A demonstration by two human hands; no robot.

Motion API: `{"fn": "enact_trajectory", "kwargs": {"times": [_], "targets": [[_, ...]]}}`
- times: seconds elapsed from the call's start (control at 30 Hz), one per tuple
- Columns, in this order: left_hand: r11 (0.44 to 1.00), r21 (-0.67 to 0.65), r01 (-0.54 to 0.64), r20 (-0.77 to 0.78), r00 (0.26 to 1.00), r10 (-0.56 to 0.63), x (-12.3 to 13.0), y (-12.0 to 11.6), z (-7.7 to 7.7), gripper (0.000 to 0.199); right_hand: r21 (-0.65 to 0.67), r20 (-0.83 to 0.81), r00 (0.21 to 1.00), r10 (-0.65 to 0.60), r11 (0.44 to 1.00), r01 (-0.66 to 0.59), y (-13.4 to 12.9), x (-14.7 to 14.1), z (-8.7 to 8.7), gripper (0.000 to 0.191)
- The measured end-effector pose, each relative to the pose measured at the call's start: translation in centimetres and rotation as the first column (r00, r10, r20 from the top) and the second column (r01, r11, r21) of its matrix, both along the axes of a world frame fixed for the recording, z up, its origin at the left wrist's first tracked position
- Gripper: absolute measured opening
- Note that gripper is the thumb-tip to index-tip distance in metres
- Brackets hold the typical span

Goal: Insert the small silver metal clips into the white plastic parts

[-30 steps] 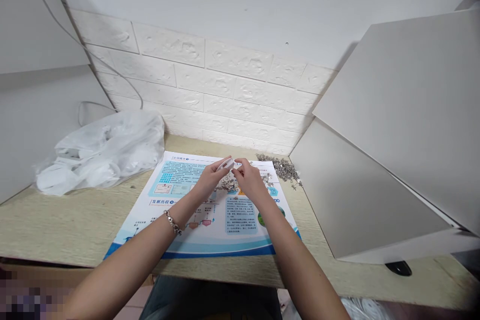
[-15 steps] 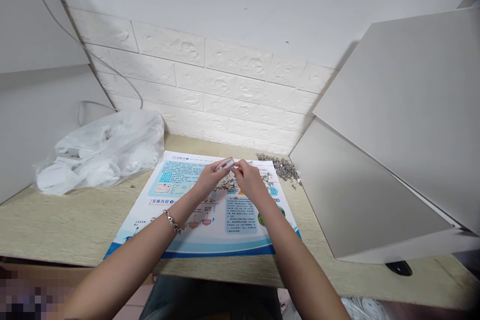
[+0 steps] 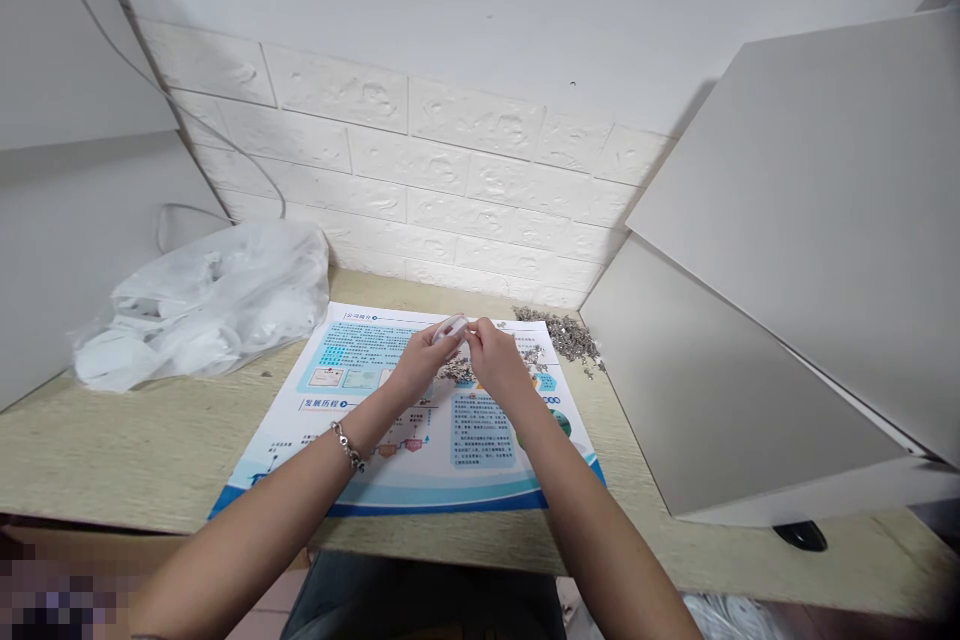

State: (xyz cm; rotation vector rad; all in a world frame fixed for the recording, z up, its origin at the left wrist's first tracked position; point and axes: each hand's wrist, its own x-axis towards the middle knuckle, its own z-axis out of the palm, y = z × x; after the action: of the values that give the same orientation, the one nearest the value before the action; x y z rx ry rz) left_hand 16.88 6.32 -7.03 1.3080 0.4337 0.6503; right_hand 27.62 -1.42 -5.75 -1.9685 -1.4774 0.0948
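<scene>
- While the left hand (image 3: 424,356) grips a white round piece (image 3: 451,328) between thumb and fingers, the right hand (image 3: 491,357) meets it at its right rim.
- Head view, left grip: narrow, closed on the piece; the piece is tilted, partly covered by fingers.
- Head view, right grip: narrow, thumb and fingertips drawn together; whether they pinch a small part or just the rim, cannot tell.
- Piece location: raised over the far half of the printed sheet (image 3: 420,493), between both hands.
- Sheet: flat on the worktop (image 3: 112,450), its blue border near the worktop's front edge.
- Small metal parts (image 3: 457,373): loose on the sheet, below the hands; more lie right of them.
- Metal pile (image 3: 571,336): near the worktop's back edge, at the sheet's far right corner, by the grey panels (image 3: 750,390).
- Clear plastic bag (image 3: 217,305), white pieces inside: worktop's back left, near the wall.
- Bracelet (image 3: 346,447): on left wrist.
</scene>
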Motion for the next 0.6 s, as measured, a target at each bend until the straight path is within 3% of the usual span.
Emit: {"fn": "enact_trajectory", "kwargs": {"times": [0.27,0.6], "targets": [[0.999,0.015,-0.029,0.013,0.999,0.029,0.1,0.0,0.0,0.042,0.002,0.005,0.999,-0.049,0.999,0.049,0.3,-0.6,-0.1,0.019],[0.996,-0.056,-0.072,0.047,0.996,0.075,0.4,0.2,-0.4,0.044,-0.005,0.039,0.996,-0.075,0.997,0.075,0.7,-1.1,-0.5,0.019]]}}
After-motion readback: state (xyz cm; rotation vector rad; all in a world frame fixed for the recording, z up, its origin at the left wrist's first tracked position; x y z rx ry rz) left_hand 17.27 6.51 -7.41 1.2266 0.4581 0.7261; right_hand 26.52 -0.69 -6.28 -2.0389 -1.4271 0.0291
